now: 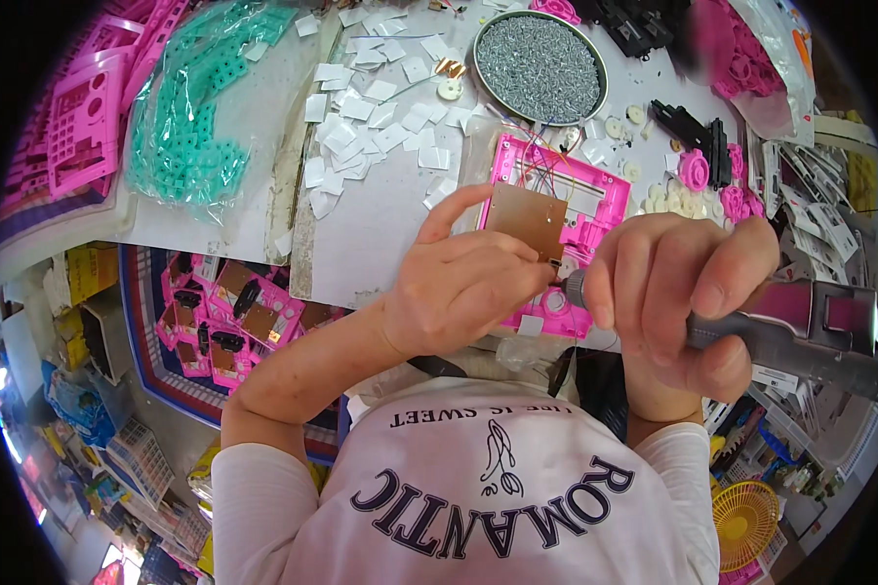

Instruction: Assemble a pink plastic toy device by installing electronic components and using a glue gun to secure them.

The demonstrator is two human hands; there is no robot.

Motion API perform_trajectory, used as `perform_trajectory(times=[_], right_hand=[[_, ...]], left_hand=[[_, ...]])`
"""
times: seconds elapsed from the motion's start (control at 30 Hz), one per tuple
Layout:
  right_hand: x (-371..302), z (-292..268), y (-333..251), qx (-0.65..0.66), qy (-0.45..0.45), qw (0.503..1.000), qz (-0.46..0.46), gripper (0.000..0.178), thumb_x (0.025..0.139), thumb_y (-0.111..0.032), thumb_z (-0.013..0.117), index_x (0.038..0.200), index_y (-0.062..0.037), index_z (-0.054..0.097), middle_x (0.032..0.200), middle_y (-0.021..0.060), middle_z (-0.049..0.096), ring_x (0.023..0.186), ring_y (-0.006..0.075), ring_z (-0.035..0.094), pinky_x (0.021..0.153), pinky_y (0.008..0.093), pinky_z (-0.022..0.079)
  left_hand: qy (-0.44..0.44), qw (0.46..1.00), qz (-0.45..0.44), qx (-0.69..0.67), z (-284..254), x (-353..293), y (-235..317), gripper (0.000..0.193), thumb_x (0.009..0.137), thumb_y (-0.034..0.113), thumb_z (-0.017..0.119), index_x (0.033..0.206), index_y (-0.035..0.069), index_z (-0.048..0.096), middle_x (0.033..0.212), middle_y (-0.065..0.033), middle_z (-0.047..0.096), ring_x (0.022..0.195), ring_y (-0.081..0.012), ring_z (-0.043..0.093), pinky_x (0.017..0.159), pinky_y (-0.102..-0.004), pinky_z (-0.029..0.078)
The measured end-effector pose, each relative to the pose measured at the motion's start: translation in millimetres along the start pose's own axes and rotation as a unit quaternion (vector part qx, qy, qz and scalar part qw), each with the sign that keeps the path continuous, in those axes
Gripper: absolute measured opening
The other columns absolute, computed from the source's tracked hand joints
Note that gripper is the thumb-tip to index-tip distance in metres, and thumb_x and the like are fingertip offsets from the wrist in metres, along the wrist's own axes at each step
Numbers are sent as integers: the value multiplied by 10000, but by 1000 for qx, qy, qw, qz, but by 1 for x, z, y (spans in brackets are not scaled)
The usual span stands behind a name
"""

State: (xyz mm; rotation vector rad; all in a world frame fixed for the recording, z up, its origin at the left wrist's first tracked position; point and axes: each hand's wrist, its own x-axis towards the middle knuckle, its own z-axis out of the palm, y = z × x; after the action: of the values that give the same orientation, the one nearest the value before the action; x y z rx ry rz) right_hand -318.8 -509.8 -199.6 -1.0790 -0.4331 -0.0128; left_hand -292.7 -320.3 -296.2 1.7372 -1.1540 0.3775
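In front of me a pink plastic casing (pixel 610 200) lies on the table, with thin wires at its far end. A brown circuit board (pixel 529 219) sits inside it. My left hand (pixel 468 278) rests over the board and the casing's left side. Its thumb and index finger pinch together at the board's near right corner, and whatever they hold is hidden; the little finger stretches away. My right hand (pixel 668 292) is wrapped around a grey and magenta electric screwdriver (pixel 800 336), held almost level. The screwdriver's nose points left, close to my left fingertips.
Beyond the casing stands a round tray (pixel 553 123) full of small screws. White square pieces (pixel 385 107) are scattered to its left. Further left lies a clear bag of teal parts (pixel 200 127). A crate (pixel 156 380) below the table's left edge holds pink assemblies. Black parts (pixel 693 136) lie right.
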Motion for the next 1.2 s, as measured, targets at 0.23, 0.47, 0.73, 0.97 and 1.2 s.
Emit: perform_trajectory(times=[0.23, 0.47, 0.73, 0.97, 1.2], right_hand=[[-3, -11, 0, -70, 40, 996, -31, 281, 963, -339, 655, 1074, -128, 506, 584, -58, 506, 524, 98, 458, 541, 277, 453], [2, -9, 12, -57, 41, 997, -27, 300, 955, -288, 672, 1095, -93, 493, 613, -21, 489, 557, 116, 457, 591, 317, 452], [26, -9, 47, -85, 29, 995, -41, 268, 965, -261, 640, 1103, -87, 490, 635, 5, 496, 576, 128, 453, 626, 338, 465], [31, -9, 61, -68, 7, 996, -56, 235, 920, -127, 658, 1032, -35, 473, 679, 59, 549, 571, 118, 497, 614, 331, 507], [30, -17, 62, -227, -61, 971, -33, 260, 970, -256, 668, 1017, -75, 487, 591, 15, 503, 524, 123, 466, 551, 328, 460]], left_hand=[[-117, 974, -154, -118, -31, 87, -69, 329, 800, 137, 778, 1112, 69, 696, 983, -45, 725, 992, -258, 705, 984, -436, 494], [-227, 931, -128, 256, 6, 128, -141, 178, 820, 275, 679, 832, 116, 759, 803, -138, 688, 939, -333, 620, 818, -514, 403], [-77, 969, -205, 114, -6, 110, -135, 253, 826, 334, 709, 878, 95, 771, 918, -150, 724, 1030, -338, 638, 895, -536, 411], [9, 966, -259, -25, -57, 45, -58, 152, 806, 102, 765, 920, 31, 694, 900, -57, 705, 766, -191, 628, 689, -321, 465], [-72, 970, -201, 112, -37, 1, -17, 123, 794, 162, 757, 910, 167, 718, 901, 45, 646, 892, -170, 575, 929, -452, 320]])
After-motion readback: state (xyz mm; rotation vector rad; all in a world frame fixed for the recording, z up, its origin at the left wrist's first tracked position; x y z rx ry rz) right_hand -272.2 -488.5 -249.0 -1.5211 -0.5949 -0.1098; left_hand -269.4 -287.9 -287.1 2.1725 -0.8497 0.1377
